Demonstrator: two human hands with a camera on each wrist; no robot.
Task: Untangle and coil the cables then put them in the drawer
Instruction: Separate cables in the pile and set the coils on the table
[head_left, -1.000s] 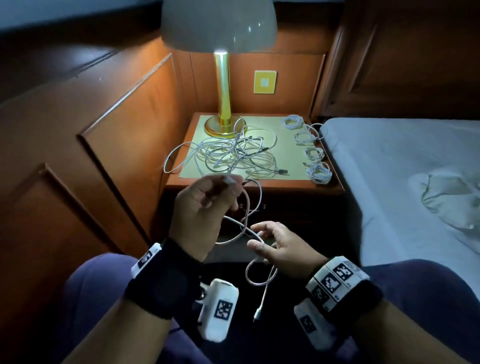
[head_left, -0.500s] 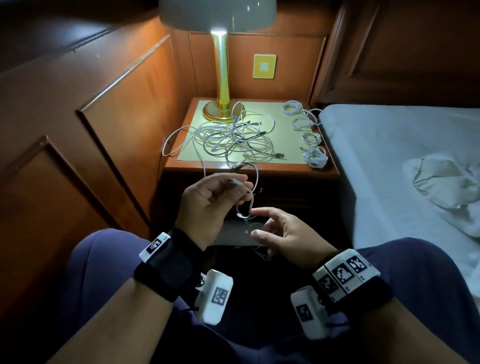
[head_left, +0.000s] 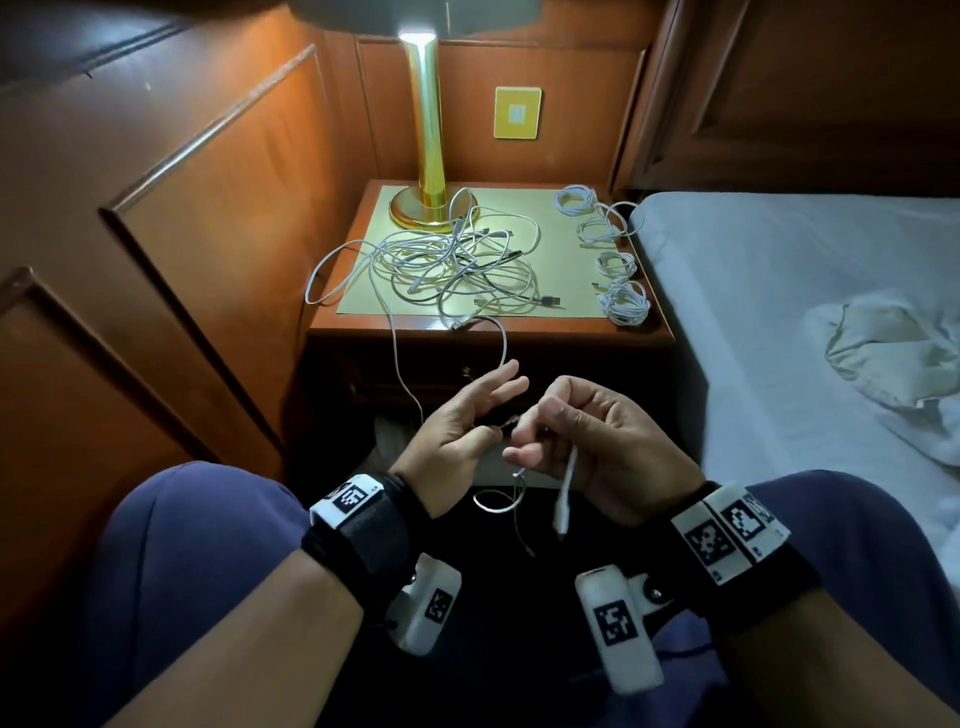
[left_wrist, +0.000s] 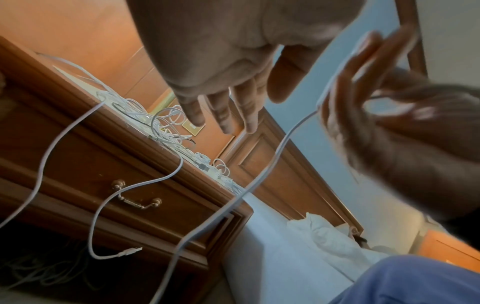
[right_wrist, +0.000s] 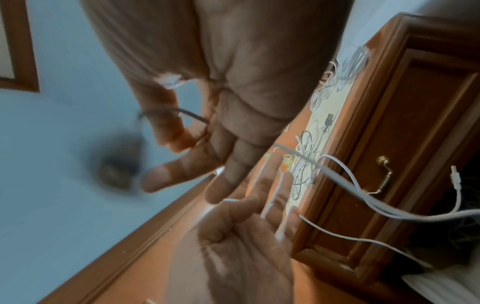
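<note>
A tangle of white cables (head_left: 457, 265) lies on the yellow mat of the wooden nightstand (head_left: 363, 325). One white cable (head_left: 399, 358) trails off the front edge down to my hands above my lap. My right hand (head_left: 540, 431) grips this cable, and its plug end (head_left: 563, 506) hangs below the fist. My left hand (head_left: 498, 405) is beside it with fingers straight, and the cable (right_wrist: 270, 197) lies across those fingers. The drawer (left_wrist: 78, 170) with its brass handle (left_wrist: 136, 200) is shut. Several coiled cables (head_left: 608, 249) sit along the nightstand's right side.
A gold lamp (head_left: 428, 156) stands at the back of the nightstand. Wood panelling (head_left: 182, 234) closes the left side. A bed (head_left: 779, 286) with a crumpled cloth (head_left: 883, 353) lies to the right. My knees flank the hands.
My left hand came down from near the nightstand edge and opened its fingers. The right hand rose and closed round the cable, whose plug end now hangs from it.
</note>
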